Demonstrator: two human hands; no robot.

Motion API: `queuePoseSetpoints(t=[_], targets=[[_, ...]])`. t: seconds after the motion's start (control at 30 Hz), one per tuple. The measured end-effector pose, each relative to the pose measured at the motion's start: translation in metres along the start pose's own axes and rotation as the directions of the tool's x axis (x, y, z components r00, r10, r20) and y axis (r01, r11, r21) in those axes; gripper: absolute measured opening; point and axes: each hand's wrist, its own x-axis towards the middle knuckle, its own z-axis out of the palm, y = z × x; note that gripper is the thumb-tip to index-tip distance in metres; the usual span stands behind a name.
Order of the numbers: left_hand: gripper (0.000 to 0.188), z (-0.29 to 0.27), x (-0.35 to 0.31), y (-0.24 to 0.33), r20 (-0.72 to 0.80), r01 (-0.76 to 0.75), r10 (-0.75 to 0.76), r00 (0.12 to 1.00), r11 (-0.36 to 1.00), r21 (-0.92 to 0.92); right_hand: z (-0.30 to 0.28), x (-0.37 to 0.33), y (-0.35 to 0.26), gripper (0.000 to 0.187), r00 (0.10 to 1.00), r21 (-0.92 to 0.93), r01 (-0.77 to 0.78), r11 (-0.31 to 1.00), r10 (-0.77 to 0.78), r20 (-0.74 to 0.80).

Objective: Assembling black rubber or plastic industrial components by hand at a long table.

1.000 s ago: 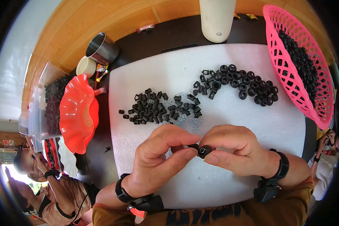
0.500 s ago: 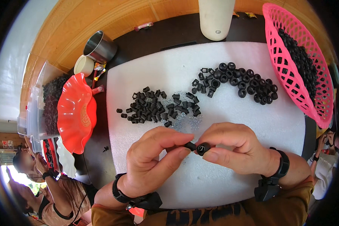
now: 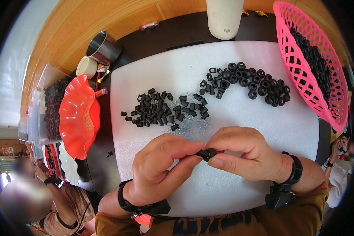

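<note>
Pinch grips, lower centre of the frame.
My left fingers (image 3: 188, 165) hold a black cylinder (image 3: 201, 153); my right fingers (image 3: 221, 160), a rounded black piece (image 3: 212, 152).

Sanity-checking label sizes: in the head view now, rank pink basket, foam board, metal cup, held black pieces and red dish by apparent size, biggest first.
1. Foam board
2. Pink basket
3. Red dish
4. Metal cup
5. Held black pieces, partly hidden by fingertips
</note>
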Motion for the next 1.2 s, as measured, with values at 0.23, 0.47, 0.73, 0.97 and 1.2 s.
queuePoseSetpoints(t=[0.23,0.47,0.73,0.97,1.2], targets=[[0.033,0.003,-0.003,0.001,-0.011,-0.185,0.195,0.981,0.945,0.269,0.002,0.001,0.002,0.013,0.997,-0.096,0.065,0.993,-0.069,-0.034],[0.038,0.005,-0.010,0.003,0.031,-0.172,0.173,0.984,0.918,0.358,0.004,-0.002,0.006,0.020,0.983,-0.362,0.173,0.916,-0.182,0.009],[0.043,0.008,-0.008,0.000,0.057,-0.185,0.177,0.983,0.945,0.271,0.007,-0.004,0.004,0.011,0.997,-0.125,0.033,0.992,-0.041,-0.065],[0.046,0.016,-0.011,-0.008,0.049,-0.224,0.220,0.974,0.927,0.302,0.009,-0.006,0.003,0.010,0.995,0.044,-0.087,0.995,0.089,-0.054],[0.050,0.021,-0.013,-0.009,0.012,-0.296,0.308,0.951,0.901,0.316,0.011,-0.009,-0.003,0.017,0.966,0.269,-0.257,0.928,0.258,0.031]])
